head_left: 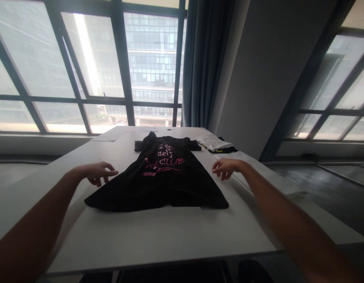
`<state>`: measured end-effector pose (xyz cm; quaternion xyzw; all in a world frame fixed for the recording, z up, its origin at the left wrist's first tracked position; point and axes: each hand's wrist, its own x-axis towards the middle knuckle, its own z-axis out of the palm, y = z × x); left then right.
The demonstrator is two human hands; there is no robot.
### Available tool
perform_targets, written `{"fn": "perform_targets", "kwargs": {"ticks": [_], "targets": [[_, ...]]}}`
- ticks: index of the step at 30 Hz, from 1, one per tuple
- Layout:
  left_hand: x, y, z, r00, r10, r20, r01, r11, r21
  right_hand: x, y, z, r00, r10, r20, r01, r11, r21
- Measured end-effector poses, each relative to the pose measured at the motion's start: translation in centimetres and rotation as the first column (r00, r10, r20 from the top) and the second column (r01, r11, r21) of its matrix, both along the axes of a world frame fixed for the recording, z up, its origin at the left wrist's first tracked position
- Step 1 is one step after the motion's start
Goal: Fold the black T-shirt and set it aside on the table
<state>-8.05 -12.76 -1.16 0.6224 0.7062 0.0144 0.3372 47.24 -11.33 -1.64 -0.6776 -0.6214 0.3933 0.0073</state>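
A black T-shirt (170,184) with pink lettering lies spread on the white table, its hem toward me and its sleeves at the far end. Just off the shirt's left edge hovers my left hand (99,173), fingers apart and holding nothing. My right hand (226,168) is beside the right edge, apart from the cloth, with its fingers loosely bent and nothing in them. The collar is hard to make out at this low angle.
Beyond my right hand, a small stack of folded clothes (215,142), white on top with black and yellow below, sits on the table (158,239). Paper sheets (108,136) lie at the far left. Windows and a blue curtain (201,63) stand behind.
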Motion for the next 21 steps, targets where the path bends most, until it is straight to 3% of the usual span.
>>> {"fn": "perform_targets", "kwargs": {"ticks": [4, 8, 11, 14, 16, 18, 21], "targets": [[2.5, 1.4, -1.9, 0.995, -0.100, -0.026, 0.102, 0.988, 0.112, -4.1, 2.5, -1.2, 0.993, -0.009, 0.117, -0.009, 0.989, 0.148], [3.1, 0.5, -2.4, 0.969, -0.226, -0.100, 0.232, 0.972, 0.047, -6.9, 3.4, -2.6, 0.967, 0.037, 0.250, -0.101, 0.963, 0.250], [2.6, -0.7, -2.3, 0.967, -0.222, -0.129, 0.217, 0.975, -0.047, -6.9, 3.1, -3.2, 0.949, 0.065, 0.308, -0.153, 0.950, 0.273], [2.3, -1.8, -2.1, 0.962, -0.204, -0.183, 0.204, 0.979, -0.015, -5.8, 2.0, -3.3, 0.940, 0.015, 0.342, -0.133, 0.937, 0.324], [2.3, -2.2, -2.0, 0.962, -0.177, -0.207, 0.177, 0.984, -0.019, -4.9, 0.8, -3.0, 0.958, -0.023, 0.287, -0.059, 0.959, 0.276], [2.6, -2.4, -1.8, 0.971, -0.141, -0.195, 0.130, 0.989, -0.065, -4.0, -1.0, -2.5, 0.989, -0.033, 0.147, 0.013, 0.991, 0.135], [3.0, -2.8, -1.2, 0.979, -0.148, -0.141, 0.127, 0.981, -0.144, -3.0, -4.1, -1.8, 0.992, -0.011, -0.125, 0.007, 0.999, -0.032]]}}
